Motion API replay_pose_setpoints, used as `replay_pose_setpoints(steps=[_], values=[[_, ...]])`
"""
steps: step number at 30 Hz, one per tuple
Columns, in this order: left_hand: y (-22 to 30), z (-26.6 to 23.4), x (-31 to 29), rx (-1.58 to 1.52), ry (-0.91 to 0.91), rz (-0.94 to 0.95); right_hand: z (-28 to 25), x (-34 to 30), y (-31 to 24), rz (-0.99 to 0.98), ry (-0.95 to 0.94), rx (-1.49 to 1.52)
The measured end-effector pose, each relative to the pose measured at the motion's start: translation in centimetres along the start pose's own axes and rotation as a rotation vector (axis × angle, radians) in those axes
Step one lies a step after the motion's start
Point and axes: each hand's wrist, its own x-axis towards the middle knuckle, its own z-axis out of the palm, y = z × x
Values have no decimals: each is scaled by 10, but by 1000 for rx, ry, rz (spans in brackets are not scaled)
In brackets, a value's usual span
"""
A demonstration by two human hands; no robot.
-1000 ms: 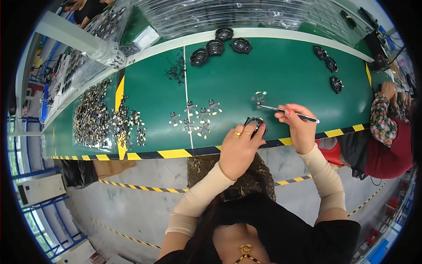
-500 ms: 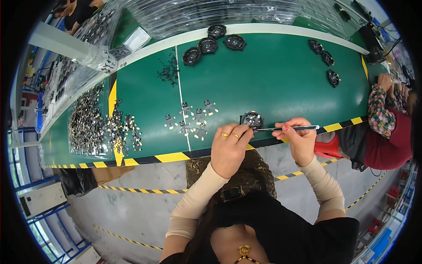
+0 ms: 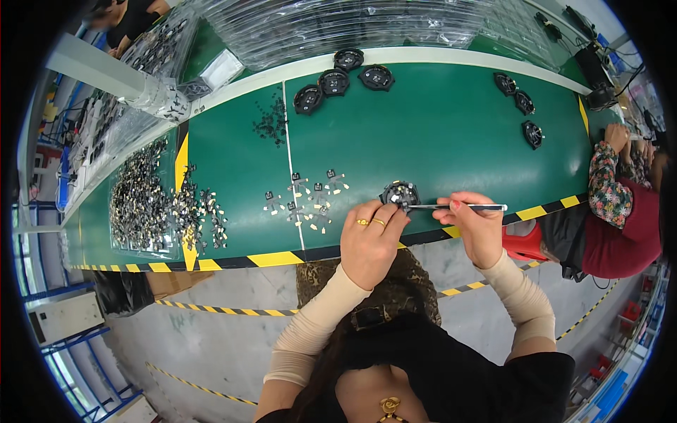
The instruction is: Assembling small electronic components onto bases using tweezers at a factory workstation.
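Observation:
My left hand (image 3: 370,236) is closed on the near edge of a round black housing (image 3: 399,192) with small pale parts inside, close to the table's front edge. Part of the housing is hidden behind those fingers. My right hand (image 3: 478,227) pinches a slim pair of tweezers (image 3: 486,207), held nearly level. Their metal tip points left and reaches the housing's near right side; whether it grips anything there is too small to tell. Left of the housing lies a loose group of small black connector pieces (image 3: 297,185) with pale ends.
A big heap of similar small pieces (image 3: 141,197) lies in a clear tray at left. Tiny black bits (image 3: 271,123) are scattered farther back. Several round black housings (image 3: 334,82) sit at the far edge, more (image 3: 524,103) at far right. A co-worker's sleeve (image 3: 611,183) shows at right.
The black housing has turned and shifted slightly left in my left hand. My right hand and the tweezers have moved a little left with it. The whole view has tilted slightly.

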Motion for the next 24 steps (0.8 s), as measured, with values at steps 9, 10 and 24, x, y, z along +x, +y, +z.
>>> replay_pose_setpoints(steps=[9,10,24], values=[[-1,0,1,1,-7,-4,2,10,-1,-15,-75,-34],[-2,0,1,-4,-11,-2,0,8,0,-15,-66,-35],[-4,0,0,-3,-31,7,5,13,-1,-6,-56,-57]])
